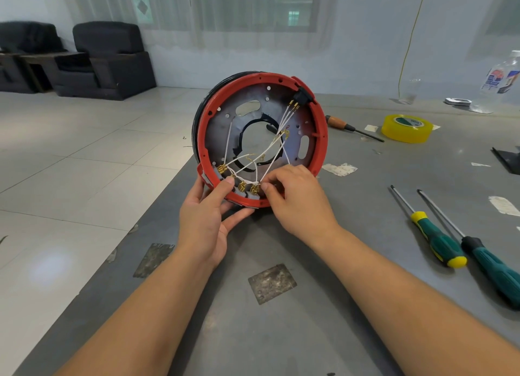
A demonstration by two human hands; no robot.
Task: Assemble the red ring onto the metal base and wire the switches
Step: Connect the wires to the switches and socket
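One red ring [320, 139] sits on one metal base [225, 128], the pair tipped up on edge at the near-left part of the grey table [365, 305]. The left hand [208, 218] grips the lower rim, thumb curled over the inside. The right hand [298, 198] pinches a white wire [270, 167] at the gold terminals [254, 189] along the bottom. I count one black switch [302, 95] at the top right; the grey ones below are half covered by fingers, so their number is unclear. To the right lie two green-handled screwdrivers [439, 243], one wooden-handled tool [351, 128] and one roll of yellow tape [406, 128]. A clear bottle [498, 86] is cut off at the edge, its label too blurred to read.
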